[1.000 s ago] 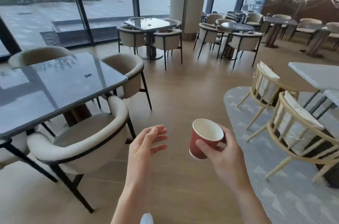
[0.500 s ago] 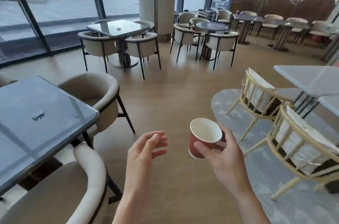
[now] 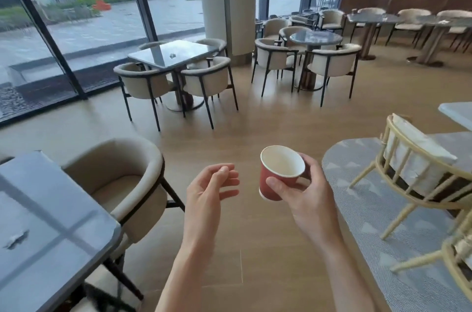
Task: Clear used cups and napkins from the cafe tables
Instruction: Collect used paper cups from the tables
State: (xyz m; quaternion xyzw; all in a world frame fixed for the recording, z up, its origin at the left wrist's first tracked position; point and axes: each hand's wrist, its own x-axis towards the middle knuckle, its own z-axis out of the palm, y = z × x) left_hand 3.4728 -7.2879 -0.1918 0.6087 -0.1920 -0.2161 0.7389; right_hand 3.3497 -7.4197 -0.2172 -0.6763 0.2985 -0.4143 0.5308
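Note:
A red paper cup (image 3: 277, 179) with a white, empty inside is held upright in front of me, above the wooden floor. My right hand (image 3: 306, 194) grips it, thumb on the near side and fingers round the far side. My left hand (image 3: 208, 191) hovers just left of the cup with loosely curled fingers and holds nothing. A small crumpled scrap (image 3: 15, 238) lies on the dark glass table (image 3: 51, 230) at my lower left. Another small scrap (image 3: 173, 55) lies on the square table (image 3: 184, 52) by the window.
A cream armchair (image 3: 122, 184) stands close on my left beside the dark table. Two pale wooden chairs (image 3: 419, 166) stand on a grey rug (image 3: 383, 235) to my right. Further tables and chairs (image 3: 315, 38) fill the back, near a white column (image 3: 227, 2).
The view has swung right and moved forward: the dark table has slid to the lower left and the window table has come closer. Both hands keep their pose, cup still gripped.

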